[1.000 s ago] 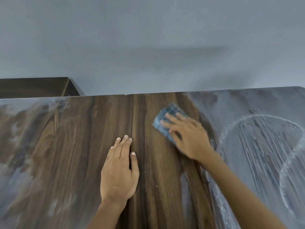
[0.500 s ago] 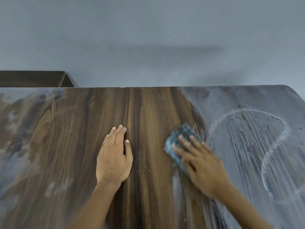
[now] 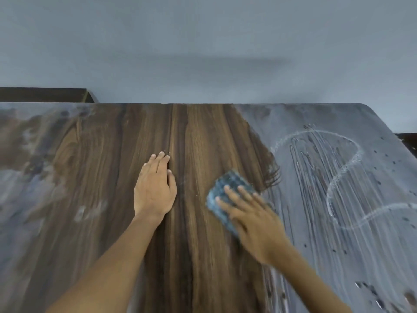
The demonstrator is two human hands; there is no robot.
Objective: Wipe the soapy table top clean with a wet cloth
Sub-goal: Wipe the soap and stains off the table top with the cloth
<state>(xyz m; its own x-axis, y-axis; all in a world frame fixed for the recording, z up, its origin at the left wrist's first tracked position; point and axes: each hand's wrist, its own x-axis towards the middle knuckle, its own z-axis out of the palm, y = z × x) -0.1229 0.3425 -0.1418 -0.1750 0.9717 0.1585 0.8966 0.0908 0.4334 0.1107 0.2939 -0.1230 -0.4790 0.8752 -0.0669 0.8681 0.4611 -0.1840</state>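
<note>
Wood-grain desk (image 3: 198, 136) fills the lower frame, with a grey wall (image 3: 203, 41) behind its far edge. Middle strip of the desk top shows bare dark grain. Soap film (image 3: 334, 177) covers the right part, marked by white curved lines and straight finger-width streaks; patchy film also lies on the far left part.

Left hand (image 3: 154, 188) rests flat on the bare strip, fingers straight and together, thumb alongside, holding nothing.

Right hand (image 3: 252, 220) presses down on a blue checked cloth (image 3: 228, 188), fingers straight and spread over it; the grip is not clamped around the cloth. This hand is blurred. Cloth lies on the desk at the border between the bare strip and the soap film, right of the left hand and apart from it.

Dark wooden furniture (image 3: 42, 94) shows beyond the far left edge.
</note>
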